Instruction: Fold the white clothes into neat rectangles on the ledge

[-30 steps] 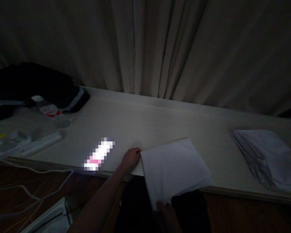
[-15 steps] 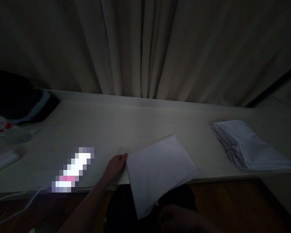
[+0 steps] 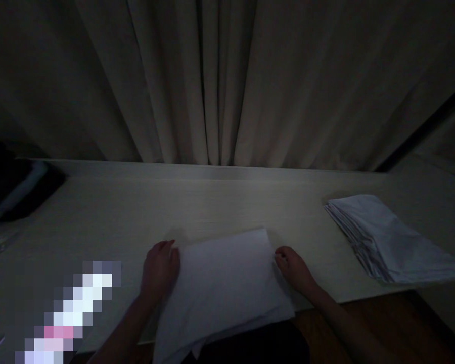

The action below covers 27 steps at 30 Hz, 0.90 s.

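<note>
A folded white cloth (image 3: 223, 283) lies on the pale table (image 3: 212, 202), its near edge hanging over the front edge. My left hand (image 3: 160, 270) rests against the cloth's left side, fingers curled along its edge. My right hand (image 3: 293, 268) touches the cloth's right side near the far corner. Both hands flank the cloth; whether they pinch it is hard to tell in the dim light.
A stack of folded white cloths (image 3: 387, 237) sits at the right of the table. A dark bundle (image 3: 11, 187) lies at the far left. A blurred bright patch (image 3: 68, 313) is at the near left. Curtains (image 3: 227, 81) hang behind the table.
My right hand came up from below the table edge to the cloth's right side. The cloth now lies squarer on the table. The view shifted right and down.
</note>
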Each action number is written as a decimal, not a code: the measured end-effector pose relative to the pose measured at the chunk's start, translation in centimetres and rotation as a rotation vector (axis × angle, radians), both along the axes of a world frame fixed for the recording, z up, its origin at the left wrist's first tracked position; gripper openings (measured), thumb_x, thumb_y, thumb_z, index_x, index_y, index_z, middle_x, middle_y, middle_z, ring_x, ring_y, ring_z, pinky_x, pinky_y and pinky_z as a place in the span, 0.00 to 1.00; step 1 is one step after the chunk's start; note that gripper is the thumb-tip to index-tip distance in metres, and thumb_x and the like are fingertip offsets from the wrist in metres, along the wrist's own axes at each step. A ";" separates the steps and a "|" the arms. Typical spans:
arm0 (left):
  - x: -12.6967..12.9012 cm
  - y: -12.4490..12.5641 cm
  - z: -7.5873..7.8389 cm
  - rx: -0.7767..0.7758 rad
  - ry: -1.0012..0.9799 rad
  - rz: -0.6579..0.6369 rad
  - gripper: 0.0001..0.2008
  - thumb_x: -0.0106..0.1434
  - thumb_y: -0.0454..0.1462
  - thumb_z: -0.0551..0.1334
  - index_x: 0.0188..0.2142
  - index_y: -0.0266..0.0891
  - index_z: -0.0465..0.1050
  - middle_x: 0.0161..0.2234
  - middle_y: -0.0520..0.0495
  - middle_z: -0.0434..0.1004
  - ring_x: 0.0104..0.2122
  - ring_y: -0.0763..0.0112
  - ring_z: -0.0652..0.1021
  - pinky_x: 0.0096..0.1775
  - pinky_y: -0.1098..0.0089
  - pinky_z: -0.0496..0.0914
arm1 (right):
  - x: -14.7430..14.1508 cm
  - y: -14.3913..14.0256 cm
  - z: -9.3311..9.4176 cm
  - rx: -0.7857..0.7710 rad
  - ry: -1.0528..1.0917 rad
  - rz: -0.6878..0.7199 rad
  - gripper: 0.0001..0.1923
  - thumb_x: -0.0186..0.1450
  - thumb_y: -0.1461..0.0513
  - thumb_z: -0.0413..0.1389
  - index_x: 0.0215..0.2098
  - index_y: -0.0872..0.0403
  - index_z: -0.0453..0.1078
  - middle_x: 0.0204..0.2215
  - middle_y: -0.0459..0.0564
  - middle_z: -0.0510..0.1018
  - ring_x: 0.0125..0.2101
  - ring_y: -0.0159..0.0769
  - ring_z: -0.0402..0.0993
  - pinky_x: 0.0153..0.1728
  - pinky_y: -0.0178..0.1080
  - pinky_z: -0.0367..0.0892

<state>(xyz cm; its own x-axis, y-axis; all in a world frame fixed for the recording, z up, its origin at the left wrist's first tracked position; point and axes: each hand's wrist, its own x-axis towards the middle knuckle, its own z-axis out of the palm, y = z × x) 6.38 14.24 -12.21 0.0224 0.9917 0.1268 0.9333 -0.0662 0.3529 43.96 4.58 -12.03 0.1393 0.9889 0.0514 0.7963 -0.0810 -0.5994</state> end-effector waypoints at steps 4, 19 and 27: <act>2.7 -1.9 -1.5 0.128 0.207 -0.237 0.24 0.65 0.42 0.47 0.55 0.32 0.66 0.59 0.35 0.64 0.60 0.53 0.62 0.60 0.54 0.55 | -3.2 6.0 -0.4 0.097 -0.298 0.160 0.23 0.65 0.57 0.46 0.54 0.61 0.64 0.58 0.63 0.64 0.59 0.46 0.57 0.59 0.47 0.53; 2.8 -3.3 -4.1 0.276 0.379 -0.222 0.30 0.64 0.48 0.50 0.60 0.32 0.59 0.62 0.30 0.57 0.62 0.46 0.57 0.59 0.46 0.52 | -6.2 7.3 -4.4 0.068 -0.544 0.130 0.34 0.68 0.48 0.39 0.65 0.61 0.48 0.65 0.64 0.47 0.65 0.51 0.40 0.62 0.54 0.41; 2.3 -13.7 -5.8 0.276 0.336 -0.266 0.30 0.64 0.48 0.52 0.62 0.39 0.54 0.63 0.34 0.55 0.63 0.47 0.56 0.60 0.44 0.48 | -7.2 -2.0 -6.0 0.109 -0.552 0.339 0.31 0.68 0.49 0.41 0.66 0.52 0.45 0.66 0.58 0.45 0.65 0.48 0.38 0.61 0.54 0.47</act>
<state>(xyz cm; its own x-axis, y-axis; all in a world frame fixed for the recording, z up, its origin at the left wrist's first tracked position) 8.64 0.51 -18.04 0.3544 0.8765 0.3257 0.9303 -0.3656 -0.0285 36.78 2.62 -18.06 -0.2550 0.9584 0.1280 0.9599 0.2669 -0.0861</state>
